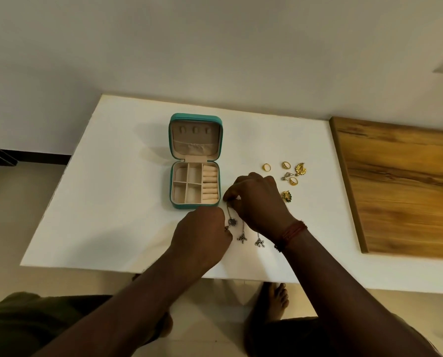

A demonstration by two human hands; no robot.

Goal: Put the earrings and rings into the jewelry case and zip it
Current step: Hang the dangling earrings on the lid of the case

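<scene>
Closest in, both forearms cross the near edge of the white table (107,202), with bare feet showing on the floor under that edge. The hands are close together just right of center. The right hand (256,199), which has a red thread bracelet (292,231) on its wrist, pinches the top of a silver dangle earring (232,221) between fingertips so it hangs down. The left hand (202,235) is curled up right beside the earring's round disc, but I honestly can't tell if it's gripping it or just touching. Two more silver dangle pieces (241,238) lie on the table under the right wrist. The teal jewelry case (170,186) sits open just past the hands, lid standing up at the back. Its front right corner is near the right fingertips, and none of its compartments or ring rolls hold anything. There's loads of bare table left of the case. To the right of the right hand, a gold-green earring (286,196), three gold rings (266,167), a silver triangle earring (288,175) and a gold flower earring (300,169) sit loosely clustered, short of the wooden board (400,189) along the right side. The plain wall (215,47) is behind everything.
</scene>
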